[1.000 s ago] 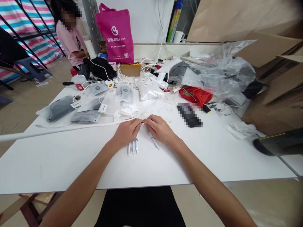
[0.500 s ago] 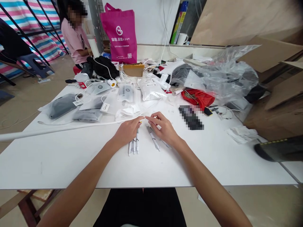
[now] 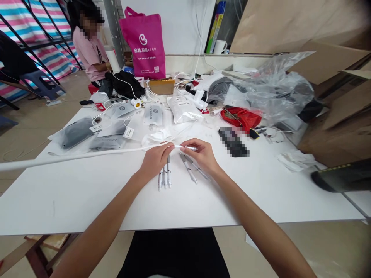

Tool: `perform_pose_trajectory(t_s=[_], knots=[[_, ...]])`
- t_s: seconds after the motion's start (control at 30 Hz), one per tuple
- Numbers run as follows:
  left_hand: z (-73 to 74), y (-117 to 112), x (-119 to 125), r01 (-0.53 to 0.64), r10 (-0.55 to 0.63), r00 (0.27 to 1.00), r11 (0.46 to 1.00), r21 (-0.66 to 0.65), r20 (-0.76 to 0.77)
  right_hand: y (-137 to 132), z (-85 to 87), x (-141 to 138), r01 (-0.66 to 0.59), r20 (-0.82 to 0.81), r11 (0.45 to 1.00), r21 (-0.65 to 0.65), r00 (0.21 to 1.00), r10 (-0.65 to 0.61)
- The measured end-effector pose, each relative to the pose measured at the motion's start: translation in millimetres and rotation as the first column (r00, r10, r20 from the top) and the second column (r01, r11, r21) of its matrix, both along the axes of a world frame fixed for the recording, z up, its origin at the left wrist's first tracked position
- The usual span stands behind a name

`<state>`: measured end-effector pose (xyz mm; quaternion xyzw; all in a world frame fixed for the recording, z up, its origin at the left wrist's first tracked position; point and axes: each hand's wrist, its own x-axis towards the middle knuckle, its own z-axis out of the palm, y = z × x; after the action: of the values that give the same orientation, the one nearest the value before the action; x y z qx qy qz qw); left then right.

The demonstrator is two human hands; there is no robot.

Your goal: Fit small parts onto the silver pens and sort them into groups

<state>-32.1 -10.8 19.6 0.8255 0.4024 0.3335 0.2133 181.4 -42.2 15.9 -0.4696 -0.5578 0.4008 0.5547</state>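
My right hand [image 3: 203, 154] pinches a thin white pen part [image 3: 185, 147] that lies level, its tip pointing at my left hand. My left hand [image 3: 155, 159] rests curled on the white table [image 3: 87, 193], fingertips close to that tip; whether it grips anything I cannot tell. Under my left hand lie three white pens [image 3: 164, 178] side by side. Two more pens [image 3: 189, 170] lie slanted under my right hand.
A long white cable [image 3: 72, 156] runs left from my left hand. Behind are sealed packets [image 3: 110, 129], a magenta bag [image 3: 146, 42], crumpled clear plastic [image 3: 272, 90], a red pouch [image 3: 240, 116] and cardboard at right. Another person [image 3: 89, 50] sits at far left.
My hands were pinched together at one small point; they have parted. My right hand now holds a thin white piece level. One more pen lies beside the left group.
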Motion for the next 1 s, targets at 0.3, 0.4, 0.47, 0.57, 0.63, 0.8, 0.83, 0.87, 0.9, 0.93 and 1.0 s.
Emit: perform_pose_trajectory(t_s=[0.3,0.4,0.47,0.57,0.63,0.8,0.83,0.87,0.9,0.93,1.0], knots=[[0.2,-2.2,4.3,0.1,-0.006,0.955,0.947,-0.304,0.295,3.6,-1.9,-3.1,-0.016,-0.295,0.984,-0.175,0.955,-0.037],[1.4,-3.6,8.6,0.184,0.019,0.906,0.882,-0.434,0.422,2.6,1.0,-4.6,-0.01,-0.319,0.985,-0.174,0.946,-0.047],[5.2,-5.7,11.1,0.237,0.036,0.88,0.83,-0.505,0.473,1.4,3.2,-5.6,-0.023,-0.332,0.984,-0.176,0.943,-0.038],[12.4,-9.2,12.9,0.285,0.072,0.86,0.753,-0.593,0.506,0.2,4.8,-6.5,-0.033,-0.337,0.985,-0.169,0.941,-0.026],[15.5,-10.6,12.9,0.302,0.103,0.852,0.705,-0.642,0.514,0.1,4.3,-6.6,-0.032,-0.341,0.987,-0.157,0.94,-0.024],[15.4,-11.2,12.3,0.36,0.181,0.814,0.588,-0.724,0.551,0.9,1.1,-5.7,-0.014,-0.354,0.992,-0.129,0.935,-0.033],[14.9,-11.4,12.3,0.373,0.198,0.806,0.562,-0.738,0.558,0.9,0.5,-5.5,-0.015,-0.355,0.993,-0.117,0.935,-0.028],[14.5,-11.6,12.3,0.388,0.213,0.797,0.537,-0.749,0.565,0.9,-0.1,-5.3,-0.015,-0.356,0.995,-0.102,0.934,-0.023],[14.0,-11.8,12.5,0.403,0.224,0.789,0.515,-0.756,0.573,0.7,-0.5,-5.1,-0.012,-0.355,0.996,-0.085,0.935,-0.019],[13.6,-12.1,12.6,0.418,0.23,0.781,0.497,-0.76,0.58,0.4,-0.8,-5.1,-0.005,-0.351,0.998,-0.065,0.936,-0.018],[12.8,-12.7,13.1,0.442,0.238,0.771,0.469,-0.765,0.591,-0.6,-0.5,-5.5,0.019,-0.32,1.0,-0.024,0.947,-0.026]])
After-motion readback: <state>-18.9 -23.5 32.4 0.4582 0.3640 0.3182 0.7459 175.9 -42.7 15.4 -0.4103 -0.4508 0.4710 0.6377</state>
